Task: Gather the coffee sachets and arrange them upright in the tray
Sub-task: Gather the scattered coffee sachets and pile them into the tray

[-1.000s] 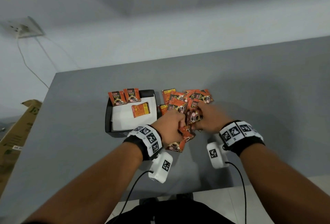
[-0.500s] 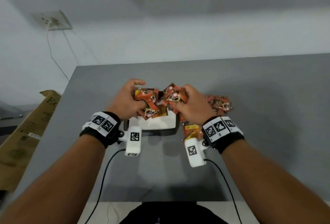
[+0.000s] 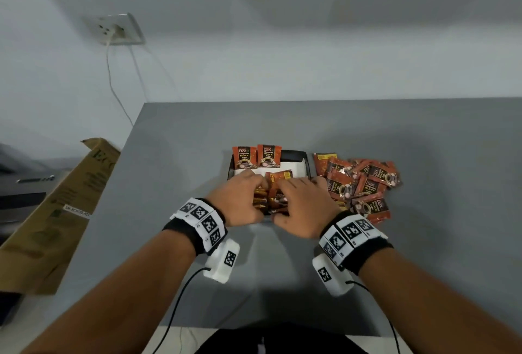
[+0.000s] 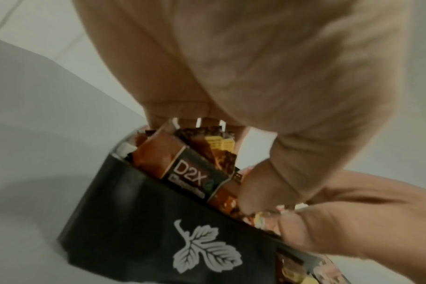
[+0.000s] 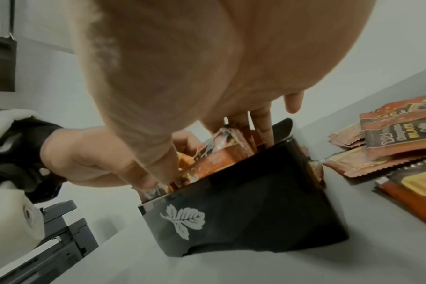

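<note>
over the near end of the black tray (image 3: 295,155), the left hand (image 3: 240,201) and right hand (image 3: 302,206) press a bundle of coffee sachets (image 3: 271,198) between them, fingers curled around it from both sides, its lower edge down inside the tray wall. two sachets (image 3: 256,157) stand upright at the far wall; one lies flat (image 3: 279,176) on the tray floor. a loose pile (image 3: 364,184) waits on the table (image 3: 183,156) just right of the tray. this looks like the seating step; next, i judge, the bundle needs steadying upright before the fingers let go.
</note>
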Motion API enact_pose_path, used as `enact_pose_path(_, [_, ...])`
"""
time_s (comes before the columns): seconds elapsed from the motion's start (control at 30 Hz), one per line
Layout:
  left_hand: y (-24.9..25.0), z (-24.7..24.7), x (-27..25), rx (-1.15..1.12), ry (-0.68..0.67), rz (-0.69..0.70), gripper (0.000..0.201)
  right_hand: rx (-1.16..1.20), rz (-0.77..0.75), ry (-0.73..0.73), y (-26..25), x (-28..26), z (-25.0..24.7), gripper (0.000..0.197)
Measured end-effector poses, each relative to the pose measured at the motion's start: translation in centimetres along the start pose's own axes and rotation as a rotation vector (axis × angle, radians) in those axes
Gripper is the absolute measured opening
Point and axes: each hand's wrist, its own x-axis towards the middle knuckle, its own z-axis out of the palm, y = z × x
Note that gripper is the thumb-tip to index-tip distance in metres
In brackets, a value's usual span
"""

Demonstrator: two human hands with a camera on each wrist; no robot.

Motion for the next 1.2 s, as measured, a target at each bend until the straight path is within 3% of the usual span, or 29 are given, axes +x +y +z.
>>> enact_pose_path(0.1, [-0.4,0.4,0.0,0.054,-0.057,-0.001,0.047,-0.015,0.003,-0.040,-0.2,-0.5,0.6,0.072])
enact_pose_path(0.27, [-1.6,1.0,0.1,0.026,-0.046,0.069,0.056,-0.029,0.044,0.028,-0.1,-0.8,0.6,0.063])
enact_pose_path(0.4, [-2.3,1.1,-0.1,-0.008,-0.057,0.138,0.046,-0.068,0.018,-0.010,-0.3,-1.0,1.0,0.071])
enact_pose_path(0.5, [-2.8,1.2,0.2,0.195,0.029,0.151,0.058,-0.033,0.021,0.020,-0.4,-0.9,1.0,0.080])
enact_pose_path(0.57, [-2.9,1.1,0.4,0.288,0.045,0.127,0.072,-0.024,0.035,-0.002,-0.3,-0.9,0.8,0.076])
enact_pose_path(0.7, [-2.1,0.8,0.5,0.394,0.037,0.146,0.052,-0.080,0.033,-0.060,-0.3,-1.2,0.5,0.061])
enact_pose_path(1.03, [-2.3,1.1,-0.2,0.160,0.039,0.246,0.033,-0.014,0.027,-0.019,-0.6,-0.7,0.6,0.035])
enact_pose_path(1.13, [-2.6,1.4,-0.4,0.125,0.048,0.268,0.033,-0.035,0.016,-0.032,-0.6,-0.8,0.7,0.051])
enact_pose_path(1.2, [-2.9,1.5,-0.7,0.150,0.053,0.271,0.045,-0.044,0.010,-0.045,-0.5,-0.9,0.8,0.061])
